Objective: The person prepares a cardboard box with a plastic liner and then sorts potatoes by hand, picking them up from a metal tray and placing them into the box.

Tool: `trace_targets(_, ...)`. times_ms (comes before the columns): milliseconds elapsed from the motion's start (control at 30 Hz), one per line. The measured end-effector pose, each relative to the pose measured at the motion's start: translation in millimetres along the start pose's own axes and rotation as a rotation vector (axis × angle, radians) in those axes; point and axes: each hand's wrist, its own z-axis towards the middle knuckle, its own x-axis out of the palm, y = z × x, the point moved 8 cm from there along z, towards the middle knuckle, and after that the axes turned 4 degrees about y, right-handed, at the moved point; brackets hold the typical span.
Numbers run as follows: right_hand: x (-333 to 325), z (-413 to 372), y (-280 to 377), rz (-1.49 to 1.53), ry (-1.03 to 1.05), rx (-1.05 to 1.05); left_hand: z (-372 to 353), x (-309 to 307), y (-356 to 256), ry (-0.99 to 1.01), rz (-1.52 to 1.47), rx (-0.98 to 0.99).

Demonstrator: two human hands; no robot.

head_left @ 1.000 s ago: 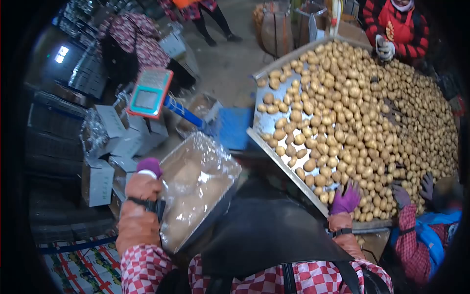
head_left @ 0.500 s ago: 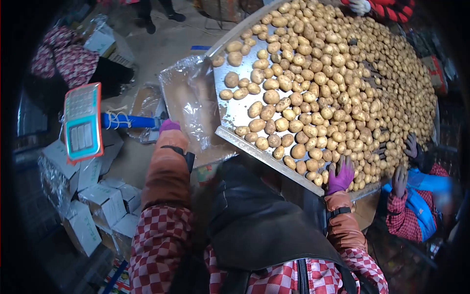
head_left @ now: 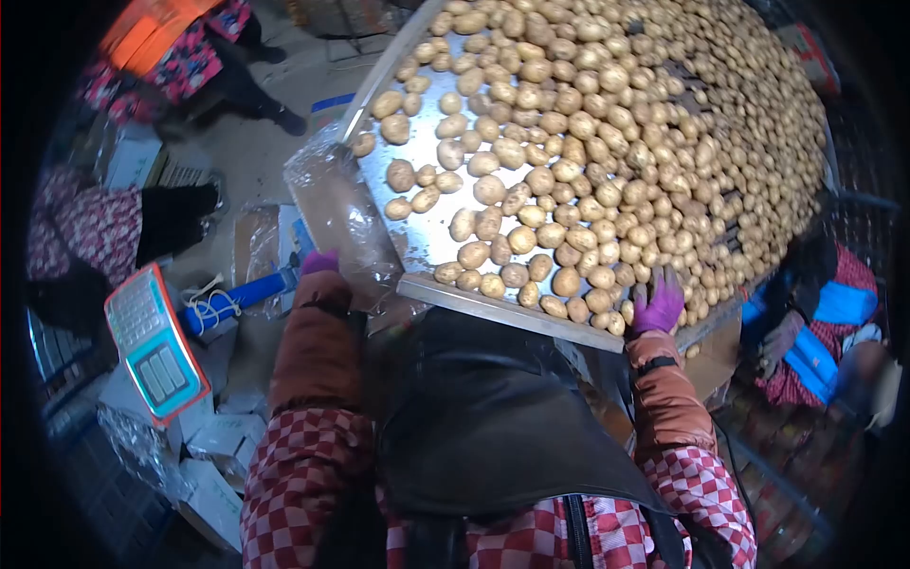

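My right hand (head_left: 660,302), in a purple glove, rests on the potatoes (head_left: 578,180) near the front edge of the metal sorting table (head_left: 417,248). Its fingers point forward, apart, and no potato is enclosed by them. On the other side, my left hand (head_left: 320,262), also gloved in purple, is at the near left side of a cardboard box (head_left: 355,242) lined with clear plastic film. The sleeve and viewing angle hide most of its fingers, so its grip does not show. The box stands against the table's left end.
A scale (head_left: 156,346) on a blue pole (head_left: 248,292) stands at left, above white cartons (head_left: 213,503). A person in an orange vest (head_left: 156,33) and another in a patterned top (head_left: 85,228) are at left. A co-worker with blue sleeves (head_left: 844,303) bends at right.
My view has shifted, so the table sits further left and higher. A person in orange has entered at top left. The right co-worker's hands have left the potatoes; mine remain in similar places.
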Motion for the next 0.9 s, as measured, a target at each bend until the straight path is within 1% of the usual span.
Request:
trace_targets(100, 1.1, 0.3, -5.4, -0.016, -0.007, 0.015, 2.8, 5.4, -1.1, 0.007, -0.01, 0.004)
trace_targets(233, 2.8, 1.0, -7.0, -0.001, 0.004, 0.032, 7.7, -3.2, -6.4, -0.009, -0.02, 0.025)
trace_targets(300, 4.7, -0.7, -8.8, -0.003, 0.008, 0.049, 4.3, -17.5, -19.3, -0.083, -0.029, 0.098)
trace_targets(333, 6.2, -1.1, -10.5, -0.001, 0.007, 0.059, -4.6, -29.8, -35.0, -0.171, -0.031, 0.181)
trace_targets(400, 8.0, -0.8, -12.5, 0.004, 0.002, 0.069, -36.7, -50.5, -78.0, -0.362, -0.043, 0.45)
trace_targets(433, 6.8, -1.1, -10.3, 0.001, -0.005, 0.066, -60.3, -54.7, -107.8, -0.359, -0.058, 0.556)
trace_targets(500, -2.4, 1.1, -5.7, -0.008, -0.02, 0.061, -99.7, -48.7, -160.0, -0.467, -0.014, 0.972)
trace_targets(567, -1.0, -1.8, -7.7, 0.006, -0.02, 0.068, -143.1, -33.7, -226.5, -0.223, -0.162, 1.188)
trace_targets(633, 6.3, -0.4, -13.4, 0.02, -0.024, 0.075, -169.3, -3.6, -281.3, -0.022, -0.218, 1.297)
trace_targets(700, 10.0, -1.1, -17.8, 0.034, -0.036, 0.102, -181.0, 25.5, -320.8, -0.118, 0.072, 1.228)
trace_targets(767, 10.9, -0.7, -19.0, 0.058, -0.048, 0.146, -191.4, 31.5, -355.4, -0.135, 0.418, 1.027)
trace_targets(800, 7.5, -0.9, -14.7, 0.125, -0.077, 0.231, -173.6, 52.3, -354.0, -0.018, 0.566, 0.923)
trace_targets(833, -5.2, 0.6, -1.1, 0.263, -0.21, 0.218, -169.7, 56.4, -350.4, 0.013, 0.519, 0.939)
trace_targets(900, -33.3, 8.7, 51.1, 0.407, -0.225, 0.145, -158.0, 58.3, -339.8, 0.084, 0.434, 0.968)
